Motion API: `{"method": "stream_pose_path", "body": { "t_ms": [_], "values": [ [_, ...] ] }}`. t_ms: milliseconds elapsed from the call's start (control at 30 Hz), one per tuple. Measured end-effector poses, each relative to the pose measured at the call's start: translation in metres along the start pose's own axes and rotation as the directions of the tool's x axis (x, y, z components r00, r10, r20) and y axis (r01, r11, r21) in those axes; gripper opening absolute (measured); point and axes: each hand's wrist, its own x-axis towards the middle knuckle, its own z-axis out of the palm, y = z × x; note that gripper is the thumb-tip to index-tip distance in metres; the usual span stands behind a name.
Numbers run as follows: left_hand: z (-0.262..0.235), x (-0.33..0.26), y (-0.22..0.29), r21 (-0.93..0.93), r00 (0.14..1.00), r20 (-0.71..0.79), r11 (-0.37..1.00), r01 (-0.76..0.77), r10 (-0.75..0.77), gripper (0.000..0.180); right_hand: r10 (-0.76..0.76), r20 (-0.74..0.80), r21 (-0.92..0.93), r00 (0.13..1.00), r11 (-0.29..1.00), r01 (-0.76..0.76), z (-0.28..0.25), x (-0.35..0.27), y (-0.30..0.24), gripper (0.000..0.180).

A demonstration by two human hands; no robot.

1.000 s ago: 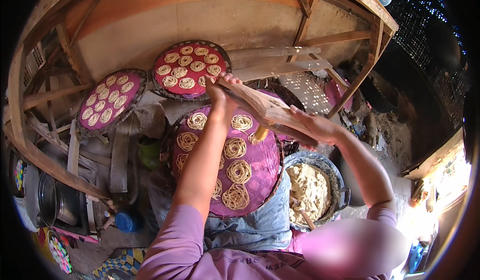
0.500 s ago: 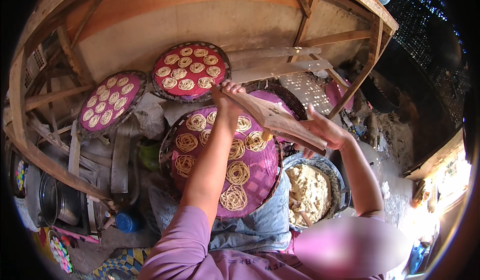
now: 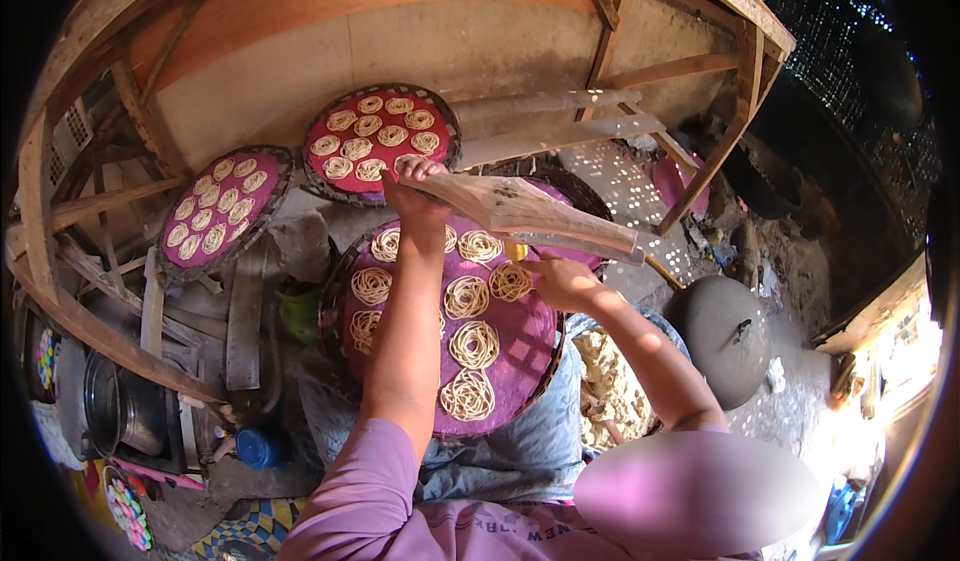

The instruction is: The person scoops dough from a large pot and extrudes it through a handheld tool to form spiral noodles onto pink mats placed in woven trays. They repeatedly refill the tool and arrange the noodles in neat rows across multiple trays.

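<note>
Cream noodle coils (image 3: 473, 347), purple tray lining (image 3: 520, 346) (red on one far tray (image 3: 397, 153)), brown wooden press (image 3: 520, 209).

The right grip (image 3: 566, 285) has shifted left — near a dough coil (image 3: 511, 283).

Left hand (image 3: 416, 187) curled — arm (image 3: 405, 331) outstretched, right hand (image 3: 562, 283) lower, forearm (image 3: 650, 354) aslant

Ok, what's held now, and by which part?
The left hand holds the wooden tool by its left end; whether the right hand holds anything is unclear.
</note>
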Motion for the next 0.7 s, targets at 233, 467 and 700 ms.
{"method": "stream_pose_path", "body": {
  "t_ms": [233,467,700],
  "values": [
    [0.094,-0.007,-0.021,0.121,0.991,-0.111,0.989,0.084,-0.070,0.053,0.216,0.502,0.782,0.838,0.301,-0.546,-0.100,-0.044,-0.065,0.068],
    [0.105,-0.053,-0.079,0.175,0.606,-0.794,0.970,0.169,0.038,0.060,0.614,0.391,0.246,0.686,0.649,-0.720,-0.101,-0.081,-0.106,0.077],
    [0.122,-0.049,-0.079,0.219,0.719,-0.688,0.973,0.078,0.097,0.064,0.677,0.222,0.196,0.702,0.674,-0.712,-0.124,-0.088,-0.146,0.077]
  ]
}}
